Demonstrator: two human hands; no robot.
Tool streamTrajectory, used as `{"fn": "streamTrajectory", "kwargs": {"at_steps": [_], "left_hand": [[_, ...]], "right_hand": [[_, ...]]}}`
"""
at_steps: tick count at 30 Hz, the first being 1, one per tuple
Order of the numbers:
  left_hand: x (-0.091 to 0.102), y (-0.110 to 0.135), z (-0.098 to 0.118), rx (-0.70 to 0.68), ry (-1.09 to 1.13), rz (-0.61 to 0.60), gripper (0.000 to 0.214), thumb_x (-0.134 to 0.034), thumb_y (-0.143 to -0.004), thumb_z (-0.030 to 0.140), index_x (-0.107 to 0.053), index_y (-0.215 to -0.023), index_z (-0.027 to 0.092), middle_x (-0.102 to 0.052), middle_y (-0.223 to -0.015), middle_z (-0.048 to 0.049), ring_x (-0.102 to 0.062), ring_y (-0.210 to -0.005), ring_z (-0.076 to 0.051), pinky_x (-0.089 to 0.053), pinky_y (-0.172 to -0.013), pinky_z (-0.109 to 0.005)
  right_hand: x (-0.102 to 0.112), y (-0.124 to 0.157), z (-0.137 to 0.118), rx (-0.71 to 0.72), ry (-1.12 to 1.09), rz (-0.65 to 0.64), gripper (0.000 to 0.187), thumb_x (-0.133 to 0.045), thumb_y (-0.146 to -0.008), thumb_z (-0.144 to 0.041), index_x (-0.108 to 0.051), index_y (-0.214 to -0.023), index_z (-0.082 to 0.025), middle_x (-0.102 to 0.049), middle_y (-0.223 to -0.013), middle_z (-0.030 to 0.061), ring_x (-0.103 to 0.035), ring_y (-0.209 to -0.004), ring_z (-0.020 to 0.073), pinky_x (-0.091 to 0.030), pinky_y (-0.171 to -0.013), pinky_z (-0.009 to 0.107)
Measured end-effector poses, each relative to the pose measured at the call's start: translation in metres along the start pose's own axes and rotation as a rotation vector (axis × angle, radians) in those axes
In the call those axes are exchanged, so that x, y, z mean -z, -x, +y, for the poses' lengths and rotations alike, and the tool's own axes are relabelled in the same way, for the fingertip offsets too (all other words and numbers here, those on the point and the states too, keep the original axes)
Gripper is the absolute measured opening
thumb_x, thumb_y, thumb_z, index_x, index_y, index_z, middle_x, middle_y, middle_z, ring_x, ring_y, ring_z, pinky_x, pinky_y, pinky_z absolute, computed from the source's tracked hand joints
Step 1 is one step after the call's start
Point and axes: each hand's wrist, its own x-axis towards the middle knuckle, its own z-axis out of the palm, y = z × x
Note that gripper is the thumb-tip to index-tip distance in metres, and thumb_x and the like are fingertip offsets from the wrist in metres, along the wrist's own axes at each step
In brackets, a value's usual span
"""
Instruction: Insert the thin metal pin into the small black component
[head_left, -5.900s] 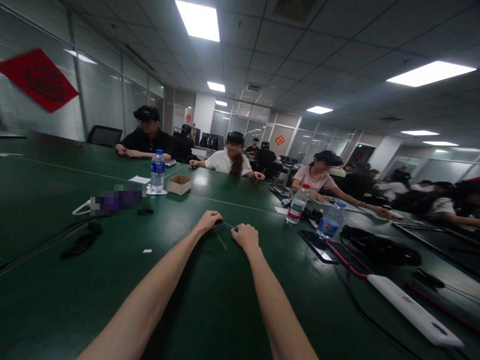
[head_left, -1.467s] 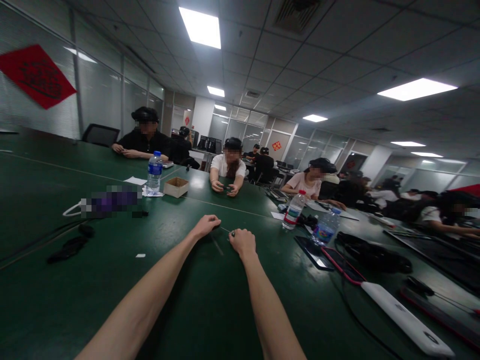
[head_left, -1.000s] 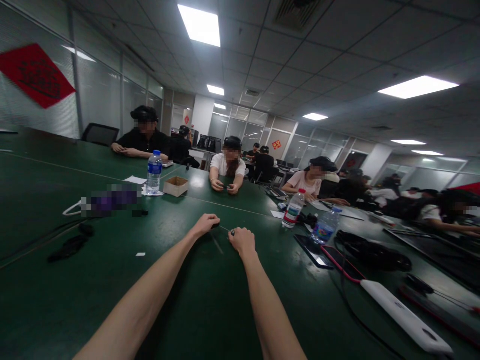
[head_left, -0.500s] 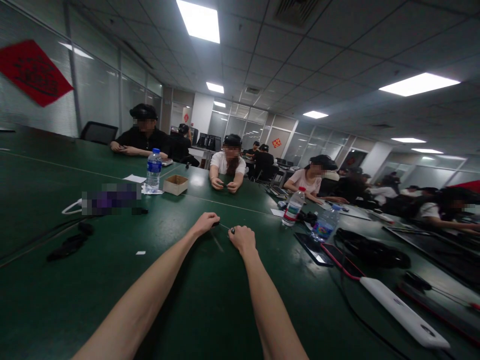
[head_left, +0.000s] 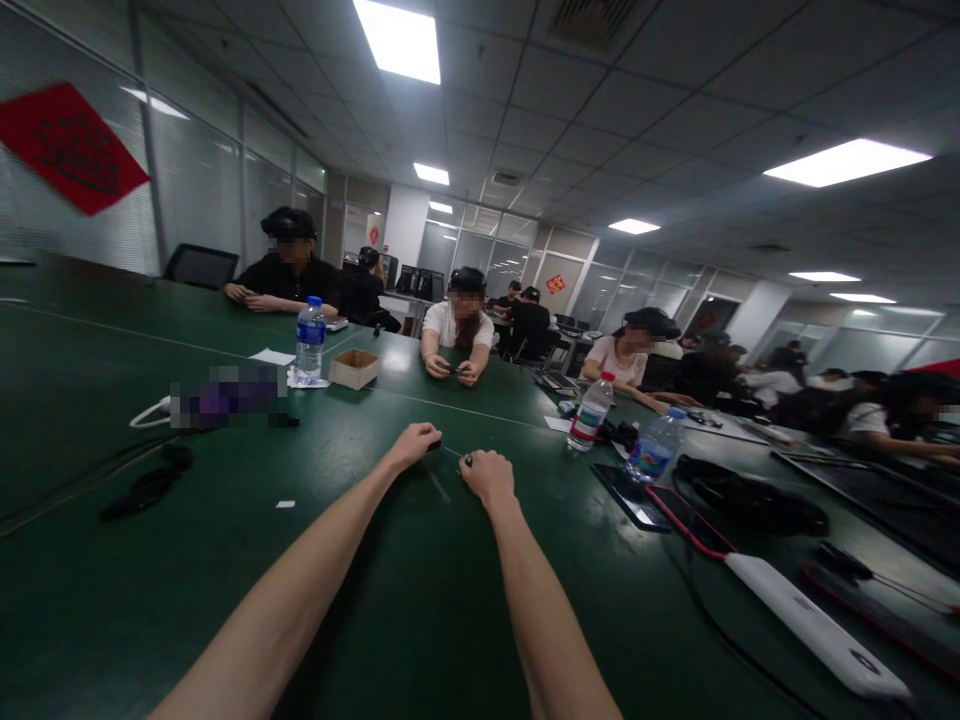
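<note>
Scarcely moved since half a second ago, only edged a touch rightward in view. Pinching a thin pale wire (head_left: 451,452) taut between left hand (head_left: 415,443) and right hand (head_left: 487,475), fingers of each closed on a small black end piece. Hair-fine and straight, dark tips barely peeping from the fists. Held low at the green tabletop (head_left: 150,580), touching or not impossible to tell, nearer than the cardboard box (head_left: 354,368) and to its right. Further right of that box, a red-capped water bottle (head_left: 590,412).
</note>
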Motion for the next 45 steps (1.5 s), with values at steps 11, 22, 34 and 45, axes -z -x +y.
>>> {"fn": "streamTrajectory", "kwargs": {"at_steps": [11,22,34,45], "left_hand": [[0.001,0.001,-0.001,-0.057,-0.116,0.006,0.036,-0.052,-0.074,0.05,-0.057,-0.067,0.014,-0.053,-0.058,0.0017,-0.047,-0.057,-0.012,-0.032,-0.055,-0.021],[0.001,0.001,0.0,-0.109,-0.192,0.001,0.034,-0.054,-0.073,0.048,-0.057,-0.066,0.014,-0.053,-0.057,0.002,-0.047,-0.056,-0.012,-0.033,-0.057,-0.023],[0.005,0.002,0.0,-0.051,-0.079,-0.021,0.039,-0.056,-0.071,0.052,-0.055,-0.063,0.014,-0.05,-0.055,0.0022,-0.043,-0.052,-0.01,-0.031,-0.053,-0.022],[0.003,0.005,0.001,-0.03,-0.022,0.015,0.043,-0.057,-0.07,0.056,-0.056,-0.064,0.013,-0.049,-0.054,0.0022,-0.041,-0.051,-0.01,-0.03,-0.05,-0.021]], "right_hand": [[-0.001,0.0,0.0,0.018,0.008,-0.017,0.042,-0.041,-0.092,-0.045,-0.07,-0.103,-0.017,-0.068,-0.102,0.0147,-0.064,-0.095,0.0222,-0.044,-0.082,0.03],[0.003,0.002,0.0,0.044,0.043,-0.005,0.041,-0.042,-0.091,-0.045,-0.07,-0.105,-0.018,-0.068,-0.104,0.0157,-0.063,-0.098,0.0234,-0.044,-0.083,0.031],[0.005,-0.002,0.001,0.127,0.041,-0.034,0.043,-0.04,-0.092,-0.047,-0.07,-0.105,-0.019,-0.068,-0.105,0.0139,-0.063,-0.098,0.0226,-0.043,-0.085,0.03],[0.006,0.003,-0.002,0.085,0.035,-0.049,0.04,-0.043,-0.092,-0.045,-0.068,-0.11,-0.021,-0.068,-0.107,0.0131,-0.063,-0.1,0.022,-0.043,-0.085,0.03]]}}
